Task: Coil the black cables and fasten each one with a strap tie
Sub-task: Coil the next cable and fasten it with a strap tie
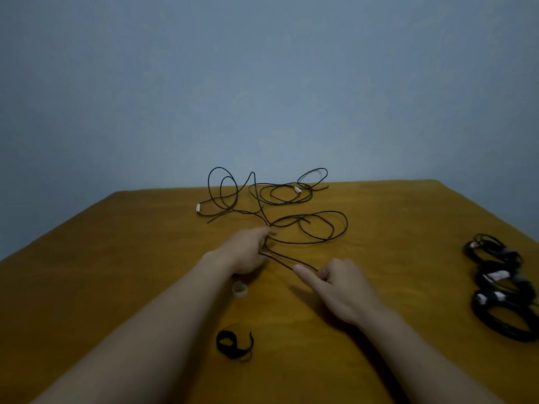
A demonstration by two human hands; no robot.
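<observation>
Black cable (309, 228) loose across wooden table (408, 217), one strand pinched in left grip (248, 252), clenched in right grip (341, 284); tied coils (501, 282) far right.

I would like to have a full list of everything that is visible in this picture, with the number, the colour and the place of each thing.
loose cable: number unclear, black with white plugs, tangled at the far middle of the table
coiled cables: three, black with white plugs, in a row at the right edge
strap tie: one, black, near side, between the forearms
small ring: one, whitish, beside the left forearm
table: one, yellow-brown
wall: blue-grey, behind the table
left hand: holds strands of the loose cable, mid-table
right hand: holds the same cable, index finger straight
</observation>
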